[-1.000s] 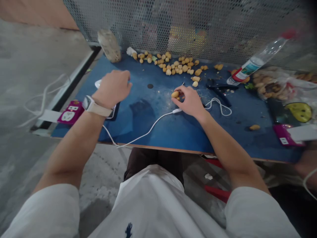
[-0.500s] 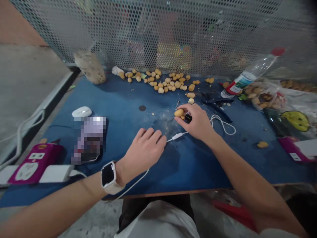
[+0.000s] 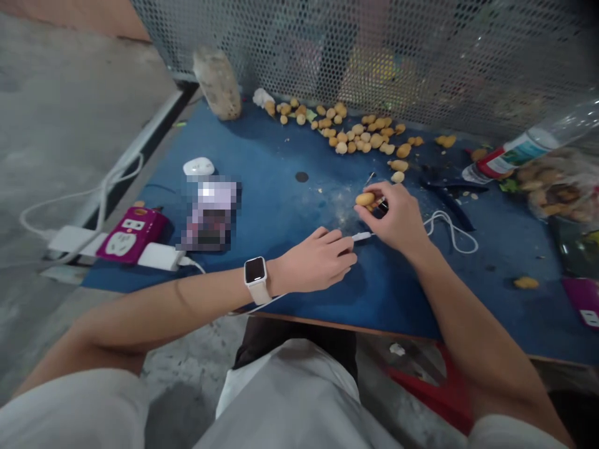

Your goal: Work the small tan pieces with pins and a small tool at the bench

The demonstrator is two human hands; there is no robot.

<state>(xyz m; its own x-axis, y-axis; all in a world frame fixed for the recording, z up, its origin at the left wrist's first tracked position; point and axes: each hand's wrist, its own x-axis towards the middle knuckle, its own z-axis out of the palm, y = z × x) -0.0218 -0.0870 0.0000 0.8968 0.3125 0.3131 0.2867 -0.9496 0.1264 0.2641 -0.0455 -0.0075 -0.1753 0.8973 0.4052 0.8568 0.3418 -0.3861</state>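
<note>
My right hand (image 3: 397, 215) is closed, with thumb and forefinger pinching a small tan gourd (image 3: 365, 199) above the table. A black object (image 3: 382, 207), partly hidden, sits within the same hand behind the gourd. My left hand (image 3: 322, 260), with a watch (image 3: 255, 274) at its wrist, has its fingers bent over a white cable (image 3: 361, 236). The cable's thicker piece shows between my two hands, and its loop lies right of my right hand. Just beyond my right hand, several similar gourds (image 3: 358, 140) lie in a loose row.
Dark-handled pliers (image 3: 452, 199) and a tilted plastic bottle (image 3: 519, 153) are at the right. A jar-like container (image 3: 219, 87), white mouse (image 3: 199, 167), blurred phone (image 3: 213, 215) and purple power socket (image 3: 133, 234) stand left. A perforated metal screen (image 3: 299, 56) backs the blue table (image 3: 276, 215).
The view has swung left and down, so the table's things appear farther right and higher. My right hand keeps the gourd pinched. My left hand stays by the cable, its wrist turned slightly.
</note>
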